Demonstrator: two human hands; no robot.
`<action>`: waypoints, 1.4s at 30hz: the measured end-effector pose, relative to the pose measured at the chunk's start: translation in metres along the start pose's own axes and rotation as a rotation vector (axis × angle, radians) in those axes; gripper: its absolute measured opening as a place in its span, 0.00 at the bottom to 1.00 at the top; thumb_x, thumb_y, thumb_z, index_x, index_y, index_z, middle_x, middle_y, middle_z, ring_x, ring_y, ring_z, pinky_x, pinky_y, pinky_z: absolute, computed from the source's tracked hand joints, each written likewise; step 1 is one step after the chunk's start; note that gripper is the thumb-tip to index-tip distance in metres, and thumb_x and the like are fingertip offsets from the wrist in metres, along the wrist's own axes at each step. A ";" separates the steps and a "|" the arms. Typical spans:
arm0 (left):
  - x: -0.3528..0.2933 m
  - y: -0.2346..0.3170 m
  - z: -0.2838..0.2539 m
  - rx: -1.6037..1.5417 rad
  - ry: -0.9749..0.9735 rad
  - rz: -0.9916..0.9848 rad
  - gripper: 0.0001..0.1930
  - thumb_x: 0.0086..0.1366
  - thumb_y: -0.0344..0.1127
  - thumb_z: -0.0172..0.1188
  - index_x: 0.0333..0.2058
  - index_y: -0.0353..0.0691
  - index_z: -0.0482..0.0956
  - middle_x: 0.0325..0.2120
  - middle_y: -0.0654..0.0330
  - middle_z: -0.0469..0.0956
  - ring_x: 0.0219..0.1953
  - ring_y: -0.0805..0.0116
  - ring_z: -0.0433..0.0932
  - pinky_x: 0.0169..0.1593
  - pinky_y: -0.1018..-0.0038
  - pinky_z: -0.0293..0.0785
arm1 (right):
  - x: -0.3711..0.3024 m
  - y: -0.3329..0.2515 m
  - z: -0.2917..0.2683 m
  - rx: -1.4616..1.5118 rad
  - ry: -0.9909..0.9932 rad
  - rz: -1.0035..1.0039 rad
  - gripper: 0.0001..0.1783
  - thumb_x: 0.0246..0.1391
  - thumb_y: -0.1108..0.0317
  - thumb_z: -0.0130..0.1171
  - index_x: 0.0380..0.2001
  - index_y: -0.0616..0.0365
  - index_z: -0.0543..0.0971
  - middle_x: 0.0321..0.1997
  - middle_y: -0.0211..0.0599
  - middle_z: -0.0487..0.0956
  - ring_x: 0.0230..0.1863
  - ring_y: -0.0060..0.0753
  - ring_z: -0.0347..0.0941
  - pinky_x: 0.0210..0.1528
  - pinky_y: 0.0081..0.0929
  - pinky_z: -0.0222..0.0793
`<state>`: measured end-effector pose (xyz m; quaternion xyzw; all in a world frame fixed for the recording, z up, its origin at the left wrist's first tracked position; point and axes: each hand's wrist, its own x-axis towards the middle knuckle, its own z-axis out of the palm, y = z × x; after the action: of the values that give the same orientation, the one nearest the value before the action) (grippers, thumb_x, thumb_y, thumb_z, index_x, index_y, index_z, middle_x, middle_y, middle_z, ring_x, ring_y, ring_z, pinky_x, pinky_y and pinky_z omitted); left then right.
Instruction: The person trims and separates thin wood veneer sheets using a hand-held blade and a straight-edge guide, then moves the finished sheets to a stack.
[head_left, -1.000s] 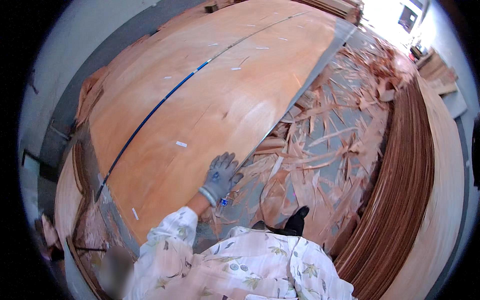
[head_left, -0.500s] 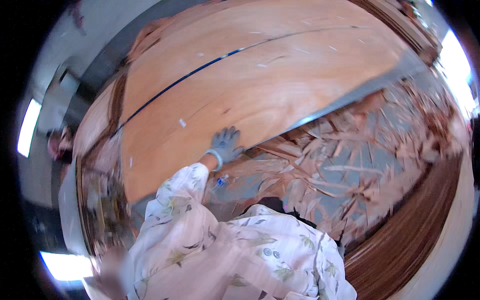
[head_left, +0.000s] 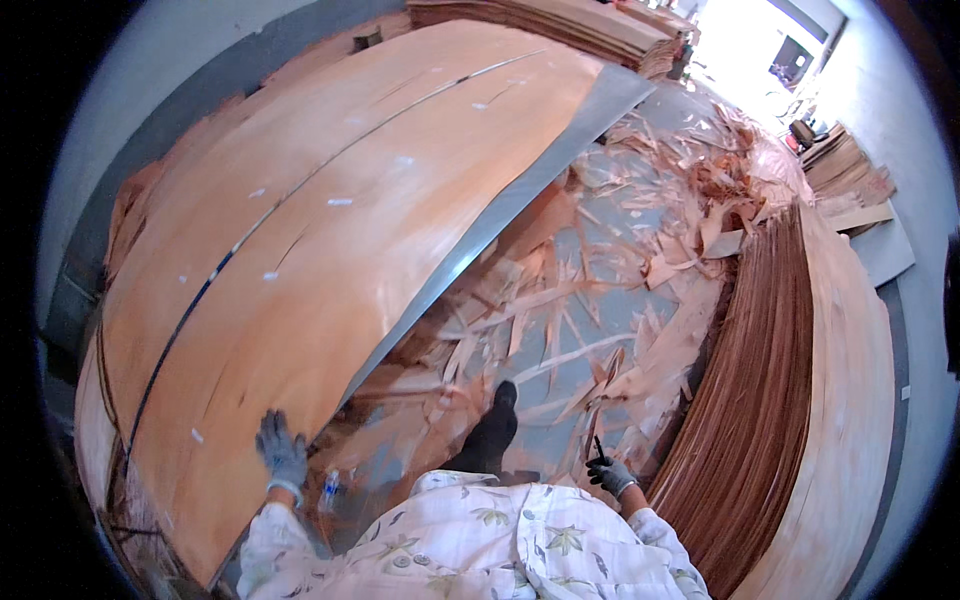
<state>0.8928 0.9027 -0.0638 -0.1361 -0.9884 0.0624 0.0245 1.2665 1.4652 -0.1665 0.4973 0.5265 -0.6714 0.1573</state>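
Observation:
My left hand (head_left: 282, 450), in a grey glove, lies flat with fingers spread on a large orange-tan wood veneer sheet (head_left: 360, 240), close to its near edge. A long thin dark strip (head_left: 212, 275) runs lengthwise over the sheet, turning pale at its far end. My right hand (head_left: 612, 476), gloved in dark grey, hangs low over the floor on the right. Its fingers close around a slim black tool (head_left: 600, 450), which points upward; its exact kind is too small to tell.
Torn veneer scraps (head_left: 590, 320) litter the grey floor between the sheet and a tall veneer stack (head_left: 750, 400) on the right. A plastic bottle (head_left: 329, 490) stands beside my left wrist. More stacked veneer (head_left: 540, 25) lies at the back. My dark shoe (head_left: 506, 396) is among the scraps.
The view has swung to the right, bringing my right hand with the tool and the right-hand stack into clear sight. My left hand is still on the sheet near its edge.

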 end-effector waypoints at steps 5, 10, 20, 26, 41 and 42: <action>0.089 0.072 -0.057 -0.270 0.041 -0.066 0.15 0.58 0.36 0.52 0.43 0.35 0.70 0.45 0.46 0.69 0.50 0.46 0.65 0.55 0.56 0.58 | 0.047 -0.054 -0.058 0.059 0.112 -0.081 0.09 0.51 0.66 0.57 0.36 0.54 0.77 0.26 0.29 0.75 0.19 0.24 0.69 0.18 0.22 0.62; 0.224 0.283 -0.077 -0.676 0.373 0.412 0.08 0.55 0.29 0.51 0.34 0.35 0.73 0.39 0.48 0.73 0.44 0.49 0.70 0.49 0.58 0.65 | 0.085 -0.083 -0.132 -0.072 0.202 -0.136 0.11 0.47 0.78 0.52 0.35 0.58 0.77 0.25 0.31 0.75 0.21 0.27 0.70 0.22 0.25 0.69; 0.334 0.547 -0.136 -0.909 0.058 1.004 0.02 0.46 0.24 0.53 0.21 0.38 0.73 0.36 0.50 0.76 0.42 0.51 0.72 0.46 0.62 0.68 | 0.114 -0.116 -0.163 -0.678 0.431 -0.110 0.14 0.44 0.69 0.57 0.36 0.61 0.79 0.30 0.44 0.81 0.31 0.39 0.77 0.35 0.35 0.72; 0.383 0.691 -0.160 -0.622 0.093 1.211 0.07 0.45 0.29 0.56 0.27 0.39 0.76 0.38 0.50 0.75 0.40 0.48 0.73 0.45 0.59 0.68 | 0.146 -0.112 -0.240 -0.303 0.196 0.399 0.13 0.50 0.68 0.53 0.37 0.62 0.79 0.26 0.41 0.79 0.23 0.35 0.77 0.20 0.33 0.70; 0.485 0.841 -0.132 -0.170 -0.807 0.912 0.12 0.60 0.42 0.47 0.37 0.44 0.72 0.28 0.43 0.77 0.32 0.42 0.76 0.37 0.53 0.70 | 0.356 -0.366 -0.474 -0.512 0.448 -0.104 0.12 0.47 0.67 0.52 0.35 0.50 0.81 0.31 0.38 0.81 0.31 0.34 0.78 0.37 0.30 0.72; 0.497 0.852 -0.131 -0.206 -0.818 0.882 0.11 0.60 0.41 0.48 0.37 0.44 0.72 0.28 0.43 0.76 0.33 0.42 0.75 0.37 0.54 0.70 | 0.351 -0.413 -0.474 -0.532 0.390 -0.134 0.12 0.46 0.68 0.51 0.33 0.49 0.82 0.34 0.40 0.81 0.35 0.35 0.78 0.39 0.30 0.71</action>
<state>0.6502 1.8671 -0.0293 -0.4992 -0.7691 0.0181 -0.3987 1.0411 2.1476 -0.2085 0.5221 0.7351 -0.4113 0.1334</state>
